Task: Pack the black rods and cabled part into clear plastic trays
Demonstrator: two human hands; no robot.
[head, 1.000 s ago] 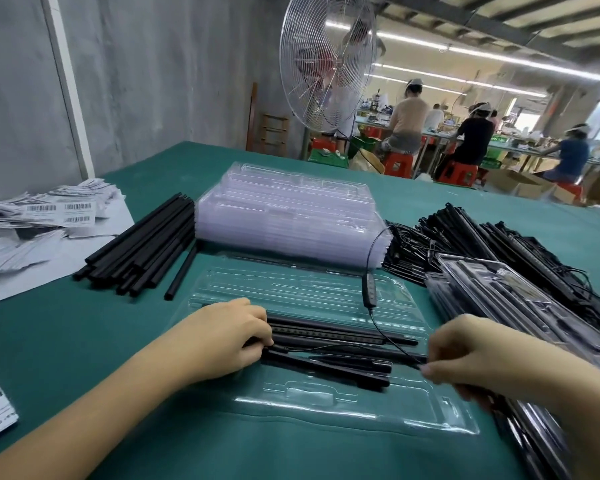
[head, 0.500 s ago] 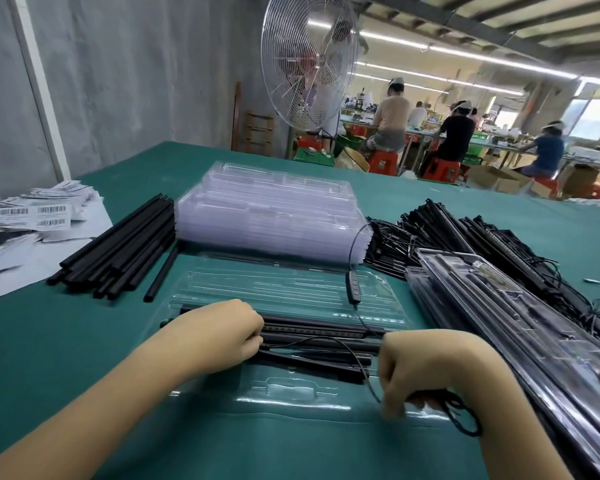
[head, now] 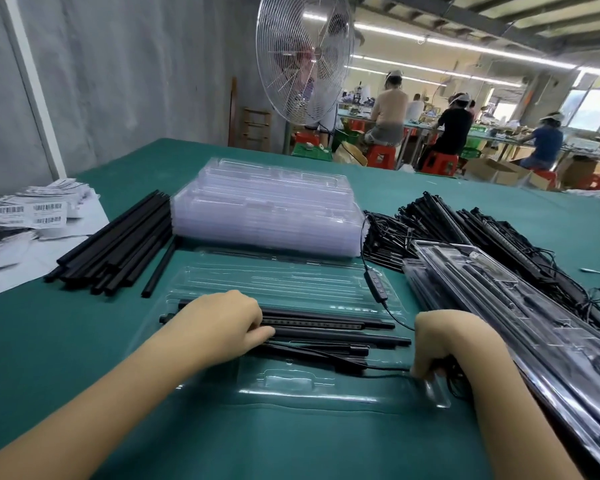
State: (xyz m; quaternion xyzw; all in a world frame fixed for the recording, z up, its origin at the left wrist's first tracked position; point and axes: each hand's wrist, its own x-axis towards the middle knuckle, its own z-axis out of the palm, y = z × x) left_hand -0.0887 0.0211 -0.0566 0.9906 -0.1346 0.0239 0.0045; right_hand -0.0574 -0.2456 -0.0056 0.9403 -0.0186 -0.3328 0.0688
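Observation:
An opened clear plastic tray (head: 291, 386) lies on the green table in front of me. Several black rods (head: 343, 336) lie lengthwise in its near half. My left hand (head: 222, 323) rests on their left ends, fingers curled over them. A thin black cable (head: 374, 368) runs from the rods to my right hand (head: 444, 344), which grips the bundled cable at the tray's right end. The cable's inline switch (head: 376, 287) lies over the tray's far half.
A stack of empty clear trays (head: 267, 209) stands behind. Loose black rods (head: 118, 247) lie at the left, beside barcode labels (head: 32, 213). A heap of cabled parts (head: 465, 230) and packed trays (head: 520, 317) fill the right. A fan and seated workers are beyond.
My right hand has gone from the rods' right ends down to the tray's right end, drawing the cable into a bundle there. The left hand has stayed on the rods.

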